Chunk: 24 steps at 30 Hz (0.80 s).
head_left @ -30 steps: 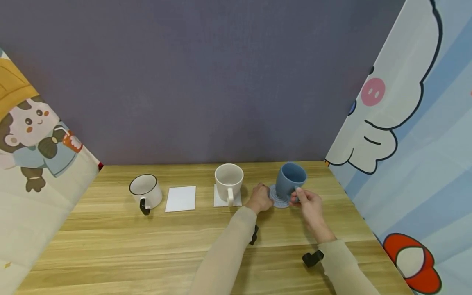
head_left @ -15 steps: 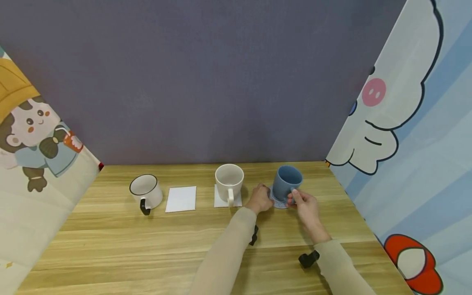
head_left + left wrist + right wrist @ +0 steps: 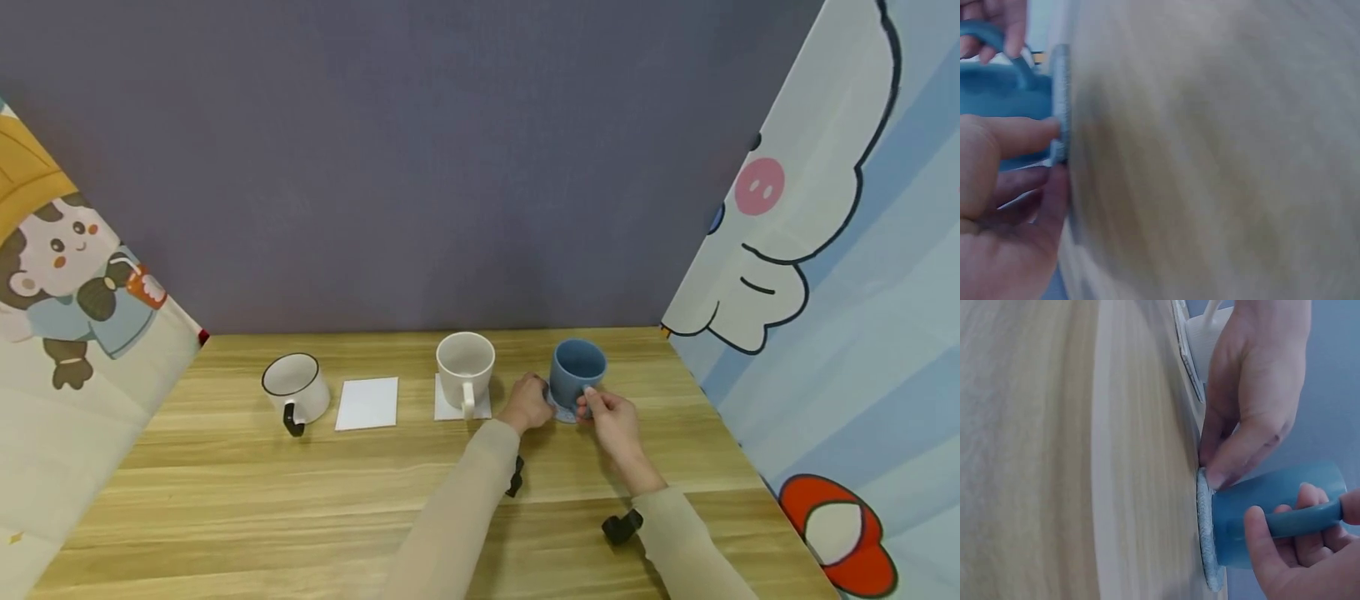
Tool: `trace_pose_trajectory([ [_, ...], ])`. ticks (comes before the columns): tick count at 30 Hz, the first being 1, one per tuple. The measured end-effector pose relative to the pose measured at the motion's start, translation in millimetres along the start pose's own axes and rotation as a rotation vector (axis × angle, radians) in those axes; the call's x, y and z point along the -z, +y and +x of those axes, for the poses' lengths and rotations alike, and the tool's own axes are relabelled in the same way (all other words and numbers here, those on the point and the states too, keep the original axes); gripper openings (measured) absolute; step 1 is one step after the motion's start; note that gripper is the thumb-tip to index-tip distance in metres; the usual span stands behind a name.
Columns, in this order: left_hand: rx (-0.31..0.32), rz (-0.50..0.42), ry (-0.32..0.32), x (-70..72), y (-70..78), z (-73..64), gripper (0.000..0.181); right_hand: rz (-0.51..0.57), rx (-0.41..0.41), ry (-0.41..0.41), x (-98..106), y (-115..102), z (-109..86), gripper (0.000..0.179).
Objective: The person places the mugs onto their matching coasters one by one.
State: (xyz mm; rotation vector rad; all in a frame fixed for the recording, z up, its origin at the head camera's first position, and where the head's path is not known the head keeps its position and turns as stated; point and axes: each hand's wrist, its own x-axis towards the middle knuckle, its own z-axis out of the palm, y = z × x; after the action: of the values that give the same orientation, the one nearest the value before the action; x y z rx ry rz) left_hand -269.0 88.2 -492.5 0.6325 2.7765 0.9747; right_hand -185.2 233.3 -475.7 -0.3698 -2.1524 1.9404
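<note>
The right hand [image 3: 617, 421] pinches the handle [image 3: 1304, 522] of the blue mug [image 3: 570, 379], its thumb and fingers curled in around it. The left hand [image 3: 527, 404], just to the left, is nearly drawn together, thumb and finger pinching the edge of the round coaster [image 3: 1205, 528]. The blue mug stands upright on that coaster, on the right side of the table [image 3: 300, 500] toward the far edge. Its base looks flat against the coaster, so I judge this placing nearly done, with both hands yet to let go. Left of the hands, a cream mug [image 3: 453, 387] stands on a white square [image 3: 446, 412], handle toward the near side; that pair looks finished. Further left lies another white square [image 3: 367, 404] with nothing on it. Just beyond it, at the far left, a black-rimmed mug [image 3: 311, 404] stands on the bare wood, apart from the square; if it belongs there, that placing remains to be done. A dark panel [image 3: 450, 167] rises behind the far edge.
</note>
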Motion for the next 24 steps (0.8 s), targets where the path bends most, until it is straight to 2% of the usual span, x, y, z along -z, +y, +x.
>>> trace_pose_trajectory([
  [2,0.018,0.009,-0.01,2.5,-0.1,-0.7,0.007,-0.004,-0.01,-0.014,-1,-1,0.1,0.038],
  [6,0.053,0.051,-0.017,4.1,1.1,-1.9,0.008,-0.014,-0.025,-0.039,0,0,3.2,0.037],
  [10,0.014,0.115,-0.015,5.6,8.2,-10.9,0.01,-0.039,-0.03,-0.063,2,1,2.6,0.037],
  [14,-0.041,0.181,-0.035,14.8,19.7,-25.7,0.013,-0.041,-0.029,-0.07,3,1,1.5,0.039],
  [21,-0.055,0.119,-0.073,34.5,28.9,-44.7,0.012,-0.025,-0.017,-0.068,6,2,3.0,0.038],
  [24,-0.093,0.131,-0.072,42.5,30.5,-51.2,0.004,-0.032,-0.013,-0.082,8,2,4.1,0.04],
])
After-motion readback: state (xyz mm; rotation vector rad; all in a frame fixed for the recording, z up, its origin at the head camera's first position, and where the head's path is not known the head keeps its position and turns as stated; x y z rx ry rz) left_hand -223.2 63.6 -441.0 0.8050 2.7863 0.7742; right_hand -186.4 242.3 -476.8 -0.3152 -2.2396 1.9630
